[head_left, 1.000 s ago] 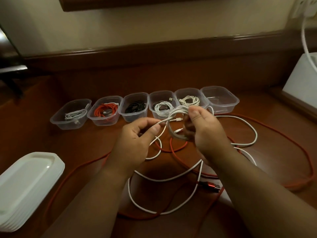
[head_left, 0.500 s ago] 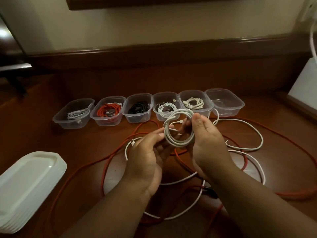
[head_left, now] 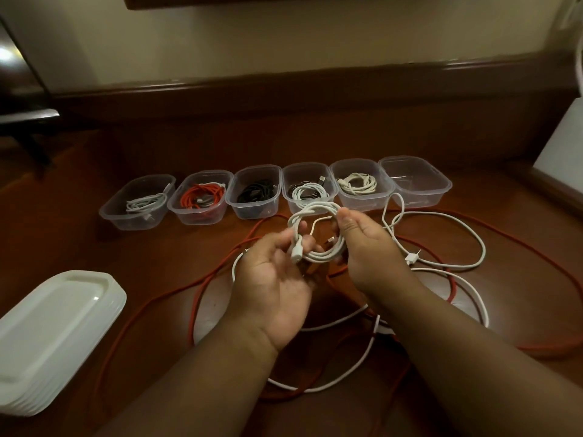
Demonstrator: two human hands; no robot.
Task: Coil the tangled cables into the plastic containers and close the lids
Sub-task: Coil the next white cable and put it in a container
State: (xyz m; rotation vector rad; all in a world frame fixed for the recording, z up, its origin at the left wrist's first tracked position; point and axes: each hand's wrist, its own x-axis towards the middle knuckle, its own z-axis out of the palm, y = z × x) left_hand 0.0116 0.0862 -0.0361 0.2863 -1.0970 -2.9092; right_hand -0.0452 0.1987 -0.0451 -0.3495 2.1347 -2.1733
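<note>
Now both hands are holding the white coil (head_left: 316, 232) above the floor's middle: left hand (head_left: 273, 280) pinching its plug end, right hand (head_left: 367, 247) curling round the far side. Roughly halfway, judging by the row. Five containers (head_left: 135, 204) are already carrying coils: white, red, black, white over what looks dark, cream. The right-end container (head_left: 415, 182) is lying empty. Loose red cable (head_left: 202, 305) and white cable (head_left: 441, 234) are waiting; lid stack (head_left: 47, 335) untouched, near-left corner.

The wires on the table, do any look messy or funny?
Yes. A long orange cable and a loose white cable sprawl in crossing loops over the brown wooden table, not yet coiled. Both hands, left hand and right hand, hold a neat coiled white cable. The rightmost clear plastic container looks empty.
</note>
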